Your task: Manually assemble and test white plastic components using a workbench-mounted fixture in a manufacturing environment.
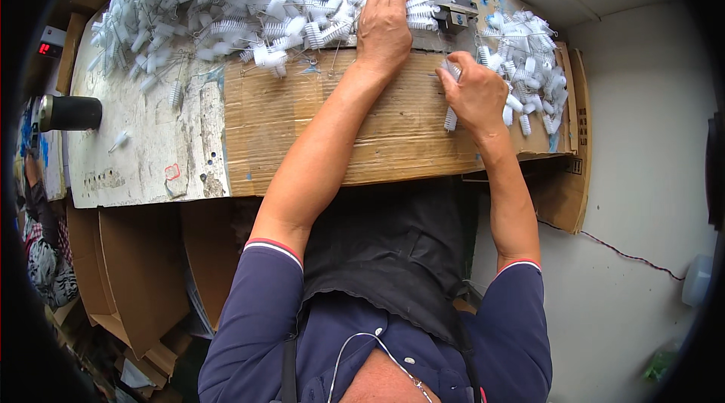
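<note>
A large heap of small white bristle brushes (219, 3) with thin wire ends covers the far left and middle of the workbench. At its right edge my left hand (384, 34) rests with its fingers bent and together; their tips are hidden, so what they hold does not show. More brushes (424, 6) lie side by side just right of it, by a metal fixture (455, 19). My right hand (477, 95) is closed on one white brush (451, 119), which hangs below the fingers over the cardboard. A smaller brush pile (525, 55) lies beyond the right hand.
A cardboard sheet (294, 131) covers the bench front. On the left, white board (143, 154) carries a dark cylindrical cup (72, 113) and a stray brush (119, 141). Cardboard boxes (143, 274) stand beneath. A wall (642, 138) bounds the right; another person's sleeve (41, 210) shows far left.
</note>
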`<state>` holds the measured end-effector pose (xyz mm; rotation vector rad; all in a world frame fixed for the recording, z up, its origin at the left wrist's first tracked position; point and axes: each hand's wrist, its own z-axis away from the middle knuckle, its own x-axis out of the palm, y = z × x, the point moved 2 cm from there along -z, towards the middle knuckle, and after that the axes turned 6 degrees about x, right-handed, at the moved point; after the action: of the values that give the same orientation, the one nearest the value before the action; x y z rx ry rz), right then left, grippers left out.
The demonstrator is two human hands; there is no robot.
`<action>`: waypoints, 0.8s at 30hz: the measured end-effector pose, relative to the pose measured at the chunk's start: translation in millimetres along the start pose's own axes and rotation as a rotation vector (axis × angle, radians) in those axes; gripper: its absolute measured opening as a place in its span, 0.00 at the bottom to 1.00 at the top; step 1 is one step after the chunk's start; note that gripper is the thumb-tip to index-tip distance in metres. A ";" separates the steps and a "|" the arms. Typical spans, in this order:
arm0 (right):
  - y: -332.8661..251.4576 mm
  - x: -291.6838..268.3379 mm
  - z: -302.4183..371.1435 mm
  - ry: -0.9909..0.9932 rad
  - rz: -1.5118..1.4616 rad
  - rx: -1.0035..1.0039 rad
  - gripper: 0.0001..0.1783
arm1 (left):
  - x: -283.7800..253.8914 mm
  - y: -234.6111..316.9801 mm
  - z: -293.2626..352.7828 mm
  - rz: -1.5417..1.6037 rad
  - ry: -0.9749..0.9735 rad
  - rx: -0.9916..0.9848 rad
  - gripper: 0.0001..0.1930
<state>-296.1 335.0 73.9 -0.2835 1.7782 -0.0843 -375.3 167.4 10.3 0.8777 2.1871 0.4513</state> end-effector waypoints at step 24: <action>5.8 16.1 18.9 0.119 -0.458 0.152 0.05 | -15.3 2.3 -1.0 -0.073 -0.284 0.024 0.15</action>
<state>-281.9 338.6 53.1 -0.5799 1.7834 -0.5704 -367.2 158.2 19.9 0.8178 1.9594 0.2488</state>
